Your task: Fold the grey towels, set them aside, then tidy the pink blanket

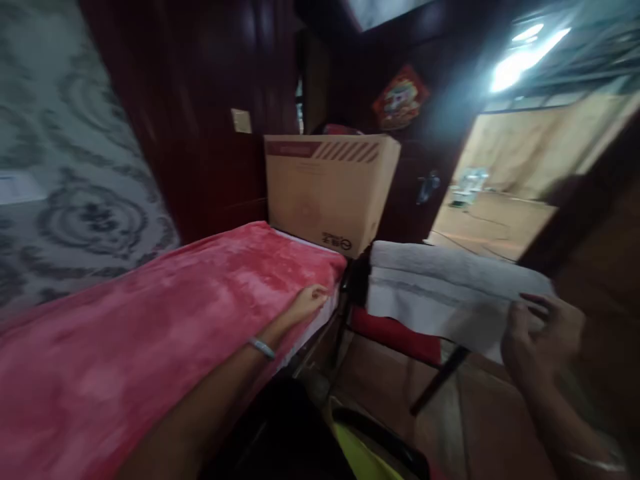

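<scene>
A pink plush blanket (200,300) is spread over a bed, with pale fabric showing below its right edge. At that edge my left hand (309,303) is closed, its fingertips pinched on the blanket. A bracelet circles the left wrist. On the right, a grey and white cloth (425,293) hangs over the back of a chair with a red seat (400,337). My right hand (543,333) is in front of the cloth's right end, its thumb and fingers curved but apart. Blur and shadow hide whether it touches the cloth.
A large cardboard box (320,187) stands beyond the bed's far end. Behind it is a dark red door (425,140) with a handle. The doorway at right opens onto a lit room (500,213). Patterned wallpaper (95,207) covers the left wall. A yellow item (360,450) lies below.
</scene>
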{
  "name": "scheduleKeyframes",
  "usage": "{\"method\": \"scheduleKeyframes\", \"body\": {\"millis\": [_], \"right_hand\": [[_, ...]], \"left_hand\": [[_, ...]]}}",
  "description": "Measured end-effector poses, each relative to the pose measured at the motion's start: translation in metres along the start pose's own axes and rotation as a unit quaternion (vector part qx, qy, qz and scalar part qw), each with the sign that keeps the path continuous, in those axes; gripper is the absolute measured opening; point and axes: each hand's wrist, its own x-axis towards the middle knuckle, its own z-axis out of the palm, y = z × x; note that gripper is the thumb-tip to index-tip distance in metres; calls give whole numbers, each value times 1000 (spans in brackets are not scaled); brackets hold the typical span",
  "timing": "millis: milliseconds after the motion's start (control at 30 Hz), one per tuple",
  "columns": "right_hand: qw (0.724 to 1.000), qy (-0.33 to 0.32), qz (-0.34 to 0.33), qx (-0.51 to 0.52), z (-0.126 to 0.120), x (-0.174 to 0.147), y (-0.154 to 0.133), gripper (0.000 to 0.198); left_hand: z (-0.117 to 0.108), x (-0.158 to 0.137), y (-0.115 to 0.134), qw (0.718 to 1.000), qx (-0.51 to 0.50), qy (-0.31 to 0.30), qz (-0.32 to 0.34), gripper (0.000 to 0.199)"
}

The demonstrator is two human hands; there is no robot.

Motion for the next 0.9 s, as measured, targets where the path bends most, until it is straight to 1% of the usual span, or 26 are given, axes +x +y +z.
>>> {"method": "scheduleKeyframes", "body": {"millis": [133,233,300,367,433,500,567,600,700,733,767,800,833,900], "right_hand": [[993,-90,-34,73,87,-35,-51,42],[974,-166,-68,138,145,-62,-93,36],[955,-213,-91,186,178,-77,-117,32],[935,-249,-107,226,207,-90,-139,31],[919,-275,-117,256,236,-101,-159,30],[906,-291,-134,278,263,-108,-178,31],[897,-296,-156,288,287,-110,-194,32],[895,-296,-169,289,299,-110,-200,32],[894,-289,-208,274,331,-106,-210,35],[894,-286,-220,264,341,-106,-210,37],[895,-283,-232,254,350,-107,-208,38],[895,-282,-243,244,359,-109,-205,40],[895,-283,-254,235,367,-112,-201,41],[893,-287,-271,216,379,-121,-191,43]], "left_hand": [[-68,-65,-2,995,73,65,-8,15],[-118,-125,1,985,135,104,-26,17],[-150,-170,4,971,191,137,-41,19],[-181,-218,7,946,257,187,-58,22],[-208,-267,10,914,315,242,-78,24],[-230,-314,13,885,352,289,-100,27],[-247,-358,16,842,413,319,-136,31],[-254,-378,18,812,454,328,-163,34],[-268,-431,19,698,567,346,-267,48],[-271,-446,19,667,581,354,-303,52],[-273,-458,19,643,584,363,-337,54],[-274,-469,19,626,580,370,-367,56],[-274,-477,19,616,573,375,-389,57],[-272,-486,19,611,562,379,-409,56]]}}
